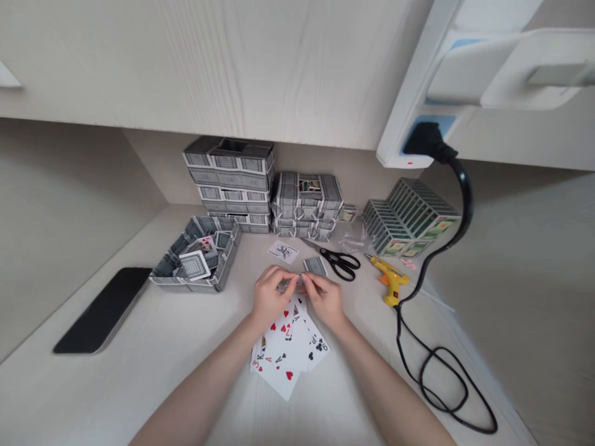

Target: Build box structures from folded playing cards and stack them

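My left hand [274,294] and my right hand [324,298] meet over the table, thumbs and index fingers pinched close together. Between the fingertips is a small piece that looks like a playing card, mostly hidden by the fingers. Below the hands lies a loose spread of face-up playing cards [274,362], with hearts and clubs showing. Just beyond my fingers are a face-down grey-backed card stack [315,266] and a joker card [283,251]. Black-handled scissors [343,263] lie beyond my right hand, their blades pointing away to the left.
A tray made of folded cards [186,285] holds loose cards at left, near a dark phone [102,316]. Card-built boxes [237,179] stand along the back wall. To the right are packed card decks [413,217], a yellow glue gun [393,279] and a looping black cable [465,378].
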`<action>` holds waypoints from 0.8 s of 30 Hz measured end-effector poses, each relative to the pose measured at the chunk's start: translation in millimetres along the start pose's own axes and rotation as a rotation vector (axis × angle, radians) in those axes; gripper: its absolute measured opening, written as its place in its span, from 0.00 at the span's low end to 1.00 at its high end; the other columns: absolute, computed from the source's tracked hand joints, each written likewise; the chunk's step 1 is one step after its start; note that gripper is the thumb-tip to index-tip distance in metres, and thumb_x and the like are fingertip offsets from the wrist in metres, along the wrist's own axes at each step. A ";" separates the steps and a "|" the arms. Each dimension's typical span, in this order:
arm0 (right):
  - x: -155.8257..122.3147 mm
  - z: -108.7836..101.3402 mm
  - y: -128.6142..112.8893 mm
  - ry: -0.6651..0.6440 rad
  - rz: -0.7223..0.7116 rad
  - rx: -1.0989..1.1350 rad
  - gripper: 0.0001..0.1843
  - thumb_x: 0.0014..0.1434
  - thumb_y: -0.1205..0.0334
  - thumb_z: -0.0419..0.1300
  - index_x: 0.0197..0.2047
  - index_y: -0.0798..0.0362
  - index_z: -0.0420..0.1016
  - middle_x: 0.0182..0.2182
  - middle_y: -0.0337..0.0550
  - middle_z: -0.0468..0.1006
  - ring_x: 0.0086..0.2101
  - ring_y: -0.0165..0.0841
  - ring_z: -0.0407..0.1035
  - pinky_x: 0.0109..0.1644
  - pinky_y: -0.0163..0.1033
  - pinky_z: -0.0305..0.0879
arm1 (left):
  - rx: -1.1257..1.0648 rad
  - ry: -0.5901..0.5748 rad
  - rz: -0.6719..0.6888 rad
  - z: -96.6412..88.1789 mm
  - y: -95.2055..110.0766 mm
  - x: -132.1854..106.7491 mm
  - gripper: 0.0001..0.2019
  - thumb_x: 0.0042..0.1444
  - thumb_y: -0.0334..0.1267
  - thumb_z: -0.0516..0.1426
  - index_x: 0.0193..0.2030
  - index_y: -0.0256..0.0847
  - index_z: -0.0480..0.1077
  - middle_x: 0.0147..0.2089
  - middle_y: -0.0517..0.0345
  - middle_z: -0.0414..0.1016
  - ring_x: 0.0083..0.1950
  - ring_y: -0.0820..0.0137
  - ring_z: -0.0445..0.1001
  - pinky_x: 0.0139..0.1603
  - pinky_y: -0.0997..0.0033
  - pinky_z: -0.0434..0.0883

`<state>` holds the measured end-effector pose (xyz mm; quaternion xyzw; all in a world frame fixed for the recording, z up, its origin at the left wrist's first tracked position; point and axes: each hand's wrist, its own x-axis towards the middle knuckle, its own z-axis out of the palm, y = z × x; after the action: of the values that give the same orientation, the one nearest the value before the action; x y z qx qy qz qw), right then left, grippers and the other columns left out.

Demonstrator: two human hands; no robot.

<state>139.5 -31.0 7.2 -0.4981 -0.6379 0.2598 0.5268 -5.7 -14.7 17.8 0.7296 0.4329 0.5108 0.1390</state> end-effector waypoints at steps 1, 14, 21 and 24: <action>0.0 -0.4 0.1 -0.012 -0.004 0.004 0.13 0.59 0.57 0.53 0.36 0.51 0.77 0.28 0.42 0.79 0.26 0.32 0.74 0.31 0.35 0.71 | 0.003 -0.008 -0.010 0.1 0.2 0.1 0.04 0.53 0.36 0.56 0.29 0.40 0.69 0.28 0.58 0.71 0.33 0.71 0.70 0.35 0.70 0.67; -1.4 -0.6 1.4 -0.022 -0.003 0.037 0.12 0.58 0.58 0.53 0.39 0.50 0.77 0.33 0.42 0.81 0.31 0.34 0.76 0.38 0.37 0.73 | 0.203 -0.085 0.081 2.1 1.1 -0.3 0.07 0.56 0.37 0.53 0.28 0.40 0.67 0.27 0.57 0.71 0.32 0.70 0.70 0.35 0.69 0.66; 2.9 7.8 15.2 -0.003 0.212 0.331 0.14 0.55 0.53 0.56 0.40 0.54 0.72 0.31 0.46 0.80 0.28 0.36 0.76 0.34 0.41 0.75 | 0.186 -0.079 0.042 5.5 0.4 -2.5 0.06 0.56 0.36 0.52 0.29 0.40 0.66 0.28 0.57 0.70 0.33 0.70 0.69 0.35 0.70 0.66; 2.8 10.8 14.9 0.007 0.222 0.362 0.14 0.56 0.52 0.55 0.38 0.54 0.68 0.29 0.46 0.80 0.27 0.36 0.76 0.33 0.42 0.75 | 0.168 -0.062 0.018 5.2 0.4 -2.6 0.05 0.56 0.35 0.52 0.30 0.41 0.66 0.29 0.57 0.69 0.34 0.69 0.68 0.35 0.69 0.65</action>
<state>135.0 -20.9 -7.7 -0.4635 -0.5199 0.4250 0.5782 -1.2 -15.8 14.2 0.7580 0.4633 0.4510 0.0860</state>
